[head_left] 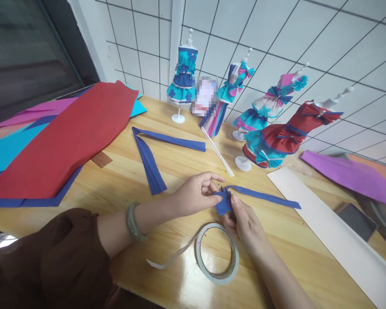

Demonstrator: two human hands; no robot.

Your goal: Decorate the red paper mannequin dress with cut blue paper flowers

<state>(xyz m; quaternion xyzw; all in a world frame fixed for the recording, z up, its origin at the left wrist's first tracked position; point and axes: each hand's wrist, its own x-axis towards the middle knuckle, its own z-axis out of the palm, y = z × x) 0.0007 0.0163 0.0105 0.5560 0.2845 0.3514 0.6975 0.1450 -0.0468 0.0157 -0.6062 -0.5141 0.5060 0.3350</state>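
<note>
My left hand (197,193) pinches a small folded piece of blue crepe paper (224,207) between thumb and fingers. My right hand (246,221) is closed around a pair of dark scissors (232,213), whose handles are mostly hidden by the fingers. The scissor tips poke up at the top edge of the blue piece. Just beyond the hands, a narrow blue strip (266,195) stretches to the right. Below them lies a roll of double-sided tape (234,262), with a loose tail (167,262) curling left. A longer, bent blue strip (170,139) rests farther back.
Crepe paper sheets, a red one (73,137) on top, cover the left of the table. Several small dress forms in paper dresses, one in a red dress (287,133), stand at the back. A long white sheet (328,231) and a dark flat object (357,221) lie right.
</note>
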